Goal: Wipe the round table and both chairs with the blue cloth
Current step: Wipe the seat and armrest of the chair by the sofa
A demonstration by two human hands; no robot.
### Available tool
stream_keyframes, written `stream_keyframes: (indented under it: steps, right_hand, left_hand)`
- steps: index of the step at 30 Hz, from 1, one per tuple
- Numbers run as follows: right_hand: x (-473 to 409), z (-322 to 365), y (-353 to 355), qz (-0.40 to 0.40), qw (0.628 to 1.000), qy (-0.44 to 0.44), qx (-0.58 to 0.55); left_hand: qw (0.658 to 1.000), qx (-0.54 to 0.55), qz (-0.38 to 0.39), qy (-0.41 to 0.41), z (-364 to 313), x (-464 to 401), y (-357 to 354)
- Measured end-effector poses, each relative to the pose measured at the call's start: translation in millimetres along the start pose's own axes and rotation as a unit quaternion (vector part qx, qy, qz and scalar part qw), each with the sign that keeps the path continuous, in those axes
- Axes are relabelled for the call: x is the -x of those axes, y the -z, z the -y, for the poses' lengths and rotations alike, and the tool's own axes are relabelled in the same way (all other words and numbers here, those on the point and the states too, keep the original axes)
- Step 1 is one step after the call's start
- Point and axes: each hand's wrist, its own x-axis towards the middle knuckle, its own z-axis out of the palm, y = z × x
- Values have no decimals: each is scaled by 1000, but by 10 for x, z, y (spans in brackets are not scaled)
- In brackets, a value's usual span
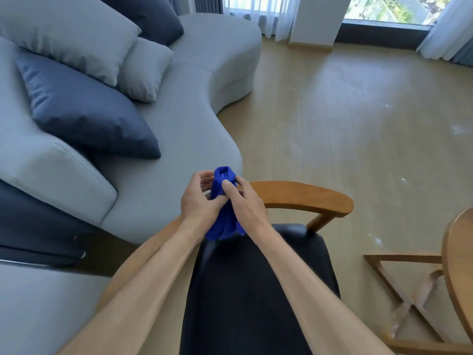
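The blue cloth is bunched upright between both hands, above the back edge of a chair. My left hand grips its left side with the thumb across the front. My right hand pinches it from the right. Under my forearms stands a wooden chair with a curved backrest and a black padded seat. The round wooden table shows only as an edge at the far right, with its crossed wooden base below. A second chair is not in view.
A grey curved sofa with dark blue and grey cushions fills the left side, close to the chair. Light wooden floor stretches to the right and back. Curtains and a window stand at the far wall.
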Motion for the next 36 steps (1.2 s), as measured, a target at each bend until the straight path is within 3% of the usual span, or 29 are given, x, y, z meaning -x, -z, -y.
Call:
stream_keyframes:
  steps: [3,7,10,13,20,23,25,29,33,36]
  right_hand:
    - [156,-10,99,-33,999,-8,-10]
    - [426,1,254,-58,997,27,-43]
    - [678,53,411,-38,996,72,-32]
    - [916,123,554,-6,994,111,20]
    - [1323,349,844,-19,984,150,96]
    - [1485,472,1070,-18,979,164,121]
    - [1576,522,1255,-29,965,179,191]
    - [1732,603,1440,3,914,243,326]
    - [1781,674,1565,43,878,278,389]
    - [1828,694,1626,75,844,269,459]
  left_hand:
    - [999,6,41,-12,-69,272,-68]
    - [992,117,35,16,-220,552,-89]
    - [975,206,2,78,-349,667,-56]
    - [967,229,33,108,-488,802,11]
    - [978,127,158,46,-772,1108,254]
    - [985,-62,151,-53,-888,1126,456]
    - [959,-195,153,-138,-970,1093,609]
    - [882,-325,223,-257,-1187,1100,697]
    - [820,-385,270,-325,-1339,1169,671]
    - [795,-405,285,-351,-1371,1219,646]
